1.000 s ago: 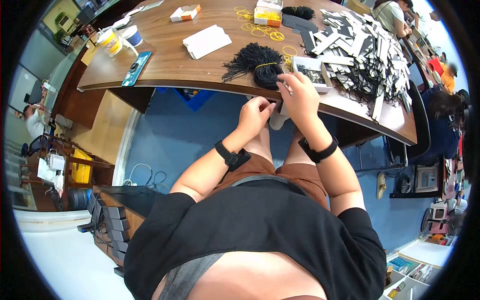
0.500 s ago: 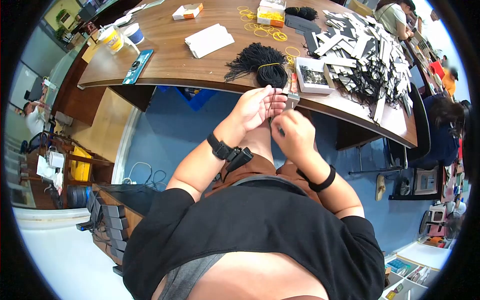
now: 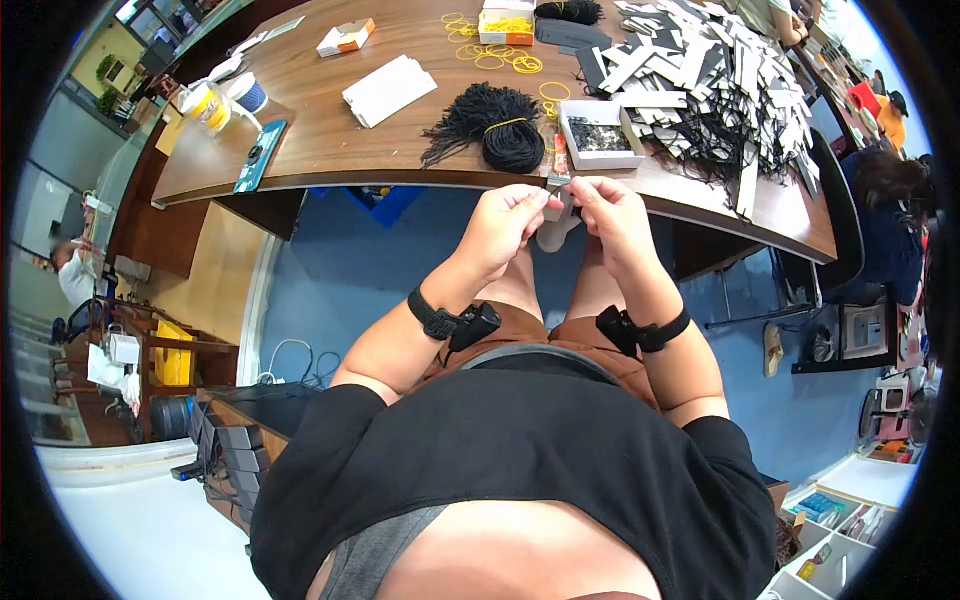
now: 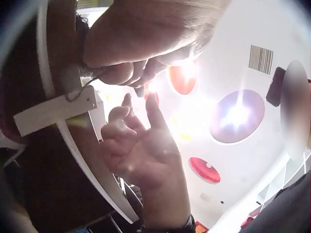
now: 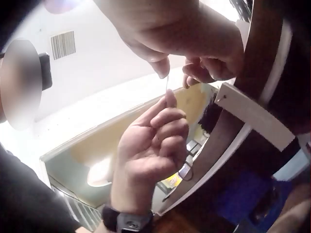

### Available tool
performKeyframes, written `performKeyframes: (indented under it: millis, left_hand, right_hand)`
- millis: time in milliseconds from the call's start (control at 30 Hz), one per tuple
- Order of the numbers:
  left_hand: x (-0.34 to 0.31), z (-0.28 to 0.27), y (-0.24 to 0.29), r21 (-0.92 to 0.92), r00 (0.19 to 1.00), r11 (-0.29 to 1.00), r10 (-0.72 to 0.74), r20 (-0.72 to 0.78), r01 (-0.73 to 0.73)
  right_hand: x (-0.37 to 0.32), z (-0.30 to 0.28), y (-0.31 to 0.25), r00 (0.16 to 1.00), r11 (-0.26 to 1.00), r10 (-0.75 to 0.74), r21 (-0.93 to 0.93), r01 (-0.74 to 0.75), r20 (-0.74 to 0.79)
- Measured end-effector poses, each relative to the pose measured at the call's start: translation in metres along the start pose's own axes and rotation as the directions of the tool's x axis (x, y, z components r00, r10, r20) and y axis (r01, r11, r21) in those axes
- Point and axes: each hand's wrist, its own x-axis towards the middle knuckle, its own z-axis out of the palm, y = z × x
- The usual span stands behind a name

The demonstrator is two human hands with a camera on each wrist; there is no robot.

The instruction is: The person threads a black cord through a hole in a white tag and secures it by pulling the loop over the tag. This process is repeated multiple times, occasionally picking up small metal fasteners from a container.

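My left hand [image 3: 508,228] and right hand [image 3: 612,222] face each other just in front of the table edge, fingertips close together. In the right wrist view, a thin thread-like line [image 5: 167,83] runs between the right thumb's tip and the left fingertips. From the left fingers a dark cord [image 4: 86,86] curves down in the left wrist view. Fingertips of both hands pinch at this cord. Behind them on the table lies a bundle of black cords [image 3: 512,145], tied with a yellow rubber band [image 3: 506,123].
A pale strip [image 4: 56,111] juts past the table edge near the hands. An open white box [image 3: 605,158] of small dark pieces stands behind my right hand. To the right is a heap of black and white tags [image 3: 690,80]. White cards [image 3: 390,92] and a phone [image 3: 260,155] lie left.
Half a second ago my left palm was turned up with cord across its fingers and the right hand sat lower. Now both hands are level, fingertips meeting. The head view has shifted slightly.
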Motion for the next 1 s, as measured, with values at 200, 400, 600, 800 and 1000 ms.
performKeyframes:
  millis: [200,400,600,800,1000]
  left_hand:
    - [0.0,0.0,-0.008,0.035,0.995,0.999,0.029,0.091,-0.032]
    - [0.004,0.002,-0.01,-0.047,0.999,0.998,0.034,0.003,-0.033]
    - [0.004,-0.008,-0.014,-0.156,0.983,0.979,-0.112,0.149,0.135]
    - [0.002,-0.002,-0.011,0.058,0.997,0.998,-0.004,0.08,0.0]
    - [0.008,-0.007,-0.019,0.206,0.981,0.961,0.192,-0.015,-0.185]
  right_hand:
    - [-0.004,0.003,0.002,0.997,0.998,-0.068,-0.016,0.068,0.044]
    - [-0.017,0.004,-0.004,0.796,0.515,-0.596,-0.711,0.479,0.105]
    - [-0.014,0.005,0.001,0.815,0.559,-0.571,-0.681,0.474,0.099]
    - [0.002,-0.003,0.012,0.975,0.945,-0.212,-0.238,0.223,0.071]
    - [0.042,-0.03,-0.014,0.786,0.474,-0.617,-0.786,0.397,0.024]
